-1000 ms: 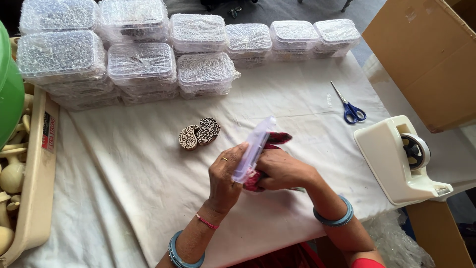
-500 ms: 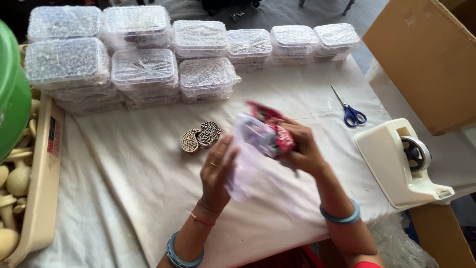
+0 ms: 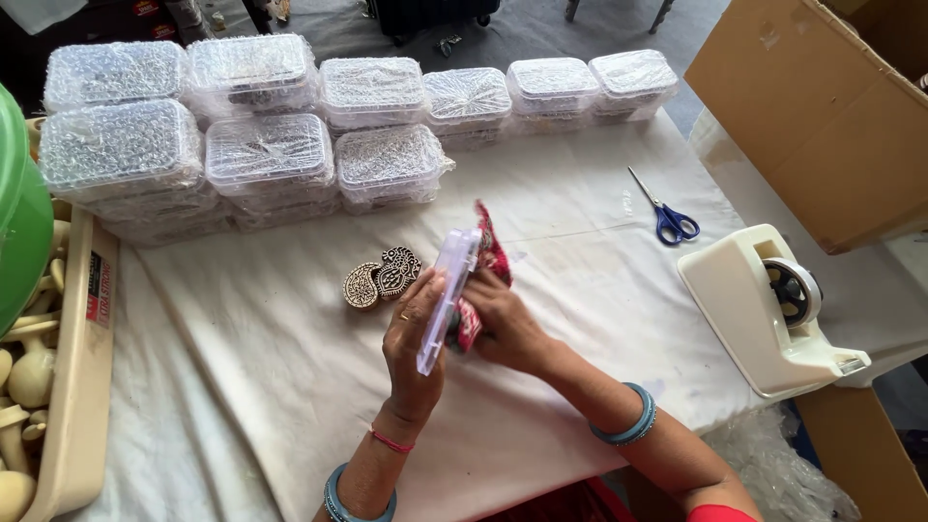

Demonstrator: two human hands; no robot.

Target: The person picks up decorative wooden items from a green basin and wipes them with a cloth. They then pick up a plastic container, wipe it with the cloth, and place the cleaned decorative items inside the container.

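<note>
At the centre of the frame, a person's left hand [image 3: 414, 340] holds a clear rectangular plastic box [image 3: 447, 295] on edge, thumb on its near face, fingers curled behind. The right hand [image 3: 503, 324] presses a red patterned cloth [image 3: 488, 266] against the box's open side, fingers bunched on the fabric. It looks like the cloth is being packed in; closing the box would call for tucking in the loose upper corner. Just left lie two carved wooden printing blocks [image 3: 381, 277]. Wrapped clear boxes [image 3: 271, 155] are stacked along the upper left. Blue-handled scissors [image 3: 667, 215] and a cream tape dispenser [image 3: 764, 309] sit to the right.
</note>
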